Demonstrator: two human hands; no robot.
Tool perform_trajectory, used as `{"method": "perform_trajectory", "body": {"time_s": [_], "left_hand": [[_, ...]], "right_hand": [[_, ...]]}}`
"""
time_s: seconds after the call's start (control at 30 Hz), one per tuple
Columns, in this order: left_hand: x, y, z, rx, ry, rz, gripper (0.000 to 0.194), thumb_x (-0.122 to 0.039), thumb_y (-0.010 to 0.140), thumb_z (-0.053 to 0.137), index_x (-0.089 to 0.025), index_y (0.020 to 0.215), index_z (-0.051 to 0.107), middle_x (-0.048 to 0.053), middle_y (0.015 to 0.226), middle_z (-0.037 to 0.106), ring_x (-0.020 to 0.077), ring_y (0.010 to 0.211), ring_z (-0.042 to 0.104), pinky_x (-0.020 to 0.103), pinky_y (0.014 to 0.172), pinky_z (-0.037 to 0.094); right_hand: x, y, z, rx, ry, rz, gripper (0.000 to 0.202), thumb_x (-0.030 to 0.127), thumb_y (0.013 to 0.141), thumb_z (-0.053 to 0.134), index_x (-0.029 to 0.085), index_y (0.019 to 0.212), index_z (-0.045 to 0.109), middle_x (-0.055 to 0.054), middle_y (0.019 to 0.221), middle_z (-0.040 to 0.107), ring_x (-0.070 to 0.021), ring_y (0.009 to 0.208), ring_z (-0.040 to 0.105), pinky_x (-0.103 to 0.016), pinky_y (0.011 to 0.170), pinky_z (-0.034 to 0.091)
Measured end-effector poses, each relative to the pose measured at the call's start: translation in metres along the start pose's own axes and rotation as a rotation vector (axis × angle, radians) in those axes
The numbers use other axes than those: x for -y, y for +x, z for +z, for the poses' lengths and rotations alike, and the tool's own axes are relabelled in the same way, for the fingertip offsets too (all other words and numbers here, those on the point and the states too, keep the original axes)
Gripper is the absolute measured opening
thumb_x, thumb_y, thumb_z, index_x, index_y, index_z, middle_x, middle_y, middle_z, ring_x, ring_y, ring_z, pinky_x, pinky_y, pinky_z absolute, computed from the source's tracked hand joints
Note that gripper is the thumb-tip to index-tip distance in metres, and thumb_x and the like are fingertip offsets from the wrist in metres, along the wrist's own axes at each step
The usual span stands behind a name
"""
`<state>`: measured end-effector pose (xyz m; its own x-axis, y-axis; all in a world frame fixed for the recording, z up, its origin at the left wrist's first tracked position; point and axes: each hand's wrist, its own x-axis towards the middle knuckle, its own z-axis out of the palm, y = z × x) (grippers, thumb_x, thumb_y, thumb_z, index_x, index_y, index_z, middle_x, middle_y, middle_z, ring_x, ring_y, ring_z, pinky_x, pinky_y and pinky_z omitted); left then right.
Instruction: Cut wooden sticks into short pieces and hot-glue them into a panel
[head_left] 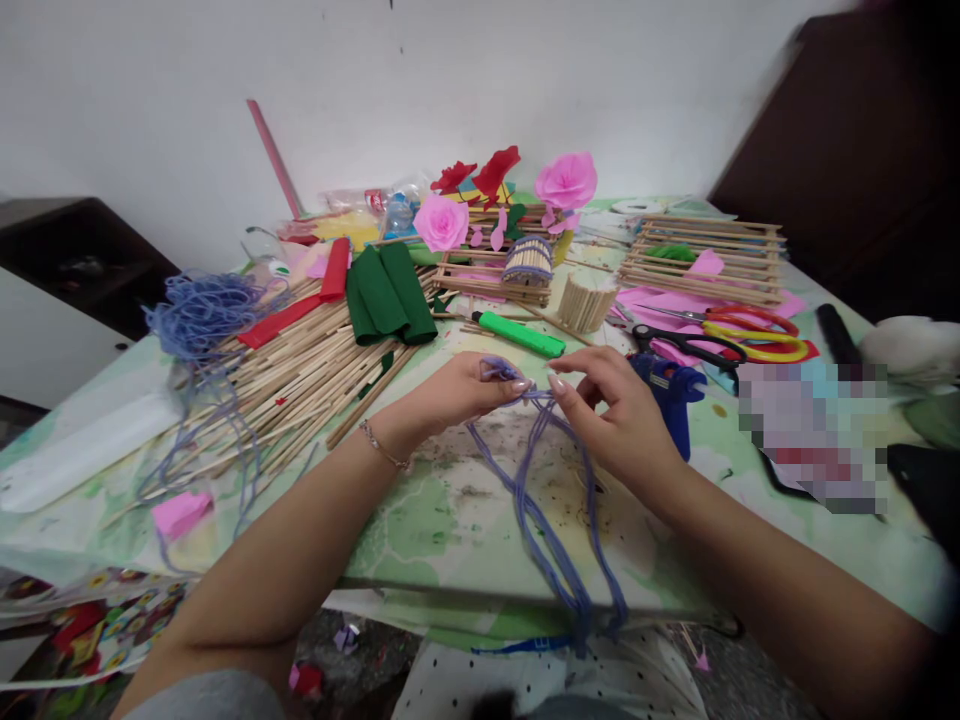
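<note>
Purple yarn (551, 540) hangs in several long strands from between my hands down over the table's front edge. My left hand (476, 390) is closed in a pinch on the yarn, with a small loop showing above its fingers. Close by on the right, my right hand (600, 395) has its thumb against the yarn and its fingers curled around. Its index fingertip stands slightly apart from the thumb, and the other fingertips are partly hidden. Just beyond the hands lies a green box cutter (521, 334). A blue glue gun (673, 395) is partly behind my right hand.
Wooden sticks (300, 385), a purple yarn tangle (206, 312) and green crepe paper (390, 293) lie left. Behind are paper flowers (442, 222) and a small stick cylinder (586, 302). Scissors (690, 345) and a stick frame (701, 260) are right.
</note>
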<state>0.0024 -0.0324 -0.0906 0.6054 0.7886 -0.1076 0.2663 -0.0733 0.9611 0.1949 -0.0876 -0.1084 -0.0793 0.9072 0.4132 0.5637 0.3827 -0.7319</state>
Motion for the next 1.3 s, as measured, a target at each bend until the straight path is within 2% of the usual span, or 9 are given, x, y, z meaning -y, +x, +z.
{"method": "perform_trajectory", "body": {"time_s": [0.13,0.2,0.37,0.47,0.7,0.83,0.97,1.13,1.3], "left_hand": [[-0.003,0.000,0.003,0.040,-0.006,-0.031,0.034,-0.045,0.074,0.067,-0.013,0.070,0.056,-0.007,0.050,0.038,0.0053,0.045,0.030,0.022,0.045,0.021],[-0.005,-0.001,0.005,0.057,-0.007,-0.042,0.034,-0.045,0.074,0.067,-0.014,0.069,0.055,-0.007,0.050,0.038,0.0054,0.045,0.030,0.022,0.046,0.022],[-0.004,0.000,0.006,0.036,0.013,-0.045,0.035,-0.045,0.073,0.067,-0.014,0.064,0.052,-0.007,0.048,0.037,0.0054,0.045,0.030,0.022,0.045,0.021],[-0.003,0.001,0.005,0.020,0.022,-0.049,0.034,-0.044,0.074,0.067,-0.013,0.066,0.054,-0.007,0.047,0.036,0.0054,0.044,0.030,0.022,0.045,0.020],[-0.002,0.001,0.003,0.028,-0.003,-0.036,0.032,-0.043,0.075,0.066,-0.012,0.071,0.057,-0.008,0.045,0.036,0.0047,0.042,0.029,0.022,0.044,0.019],[0.000,-0.001,0.001,0.027,-0.073,-0.031,0.032,-0.043,0.073,0.068,-0.012,0.071,0.058,-0.008,0.045,0.037,0.0039,0.040,0.028,0.021,0.042,0.018],[0.006,-0.001,0.001,0.048,-0.147,-0.038,0.033,-0.043,0.070,0.072,-0.012,0.071,0.059,-0.007,0.046,0.039,0.0034,0.040,0.029,0.020,0.041,0.018],[0.007,0.001,-0.001,0.118,-0.176,-0.065,0.033,-0.042,0.070,0.072,-0.012,0.072,0.060,-0.007,0.047,0.040,0.0029,0.040,0.028,0.020,0.040,0.017],[0.003,0.001,-0.002,0.113,-0.147,-0.080,0.032,-0.040,0.070,0.072,-0.011,0.070,0.059,-0.007,0.046,0.039,0.0031,0.040,0.028,0.020,0.041,0.016]], "right_hand": [[-0.003,0.001,0.002,-0.038,0.071,-0.091,0.023,0.036,0.089,0.055,0.023,0.107,0.060,-0.009,0.110,0.056,-0.0218,0.099,0.056,-0.037,0.085,0.047],[-0.003,0.002,0.002,-0.039,0.155,-0.089,0.022,0.037,0.090,0.055,0.024,0.107,0.058,-0.009,0.111,0.057,-0.0226,0.106,0.055,-0.037,0.087,0.047],[0.000,0.002,0.000,0.042,0.062,-0.165,0.028,0.037,0.076,0.072,0.022,0.093,0.056,-0.005,0.090,0.062,-0.0209,0.087,0.058,-0.035,0.077,0.046],[-0.002,0.000,0.001,0.095,-0.068,-0.201,0.017,0.033,0.079,0.070,0.021,0.085,0.059,-0.004,0.081,0.065,-0.0204,0.081,0.057,-0.033,0.073,0.044],[-0.007,0.000,0.006,0.091,0.079,0.009,0.011,0.029,0.085,0.061,0.020,0.080,0.063,-0.001,0.069,0.063,-0.0164,0.069,0.057,-0.029,0.064,0.041],[-0.008,0.002,0.010,0.140,0.370,0.152,0.014,0.029,0.085,0.059,0.020,0.095,0.055,0.005,0.058,0.056,-0.0126,0.056,0.051,-0.027,0.057,0.037],[-0.009,0.005,0.013,0.308,0.574,0.265,0.028,0.036,0.079,0.063,0.019,0.100,0.056,0.008,0.052,0.048,-0.0109,0.050,0.044,-0.025,0.052,0.032],[-0.007,0.008,0.006,0.522,0.672,0.395,0.034,0.050,0.071,0.068,0.017,0.077,0.063,0.006,0.054,0.047,-0.0093,0.051,0.039,-0.026,0.054,0.031],[-0.009,0.010,0.002,0.412,0.542,0.337,0.034,0.052,0.073,0.066,0.018,0.071,0.061,0.001,0.064,0.052,-0.0134,0.061,0.046,-0.030,0.063,0.037]]}}
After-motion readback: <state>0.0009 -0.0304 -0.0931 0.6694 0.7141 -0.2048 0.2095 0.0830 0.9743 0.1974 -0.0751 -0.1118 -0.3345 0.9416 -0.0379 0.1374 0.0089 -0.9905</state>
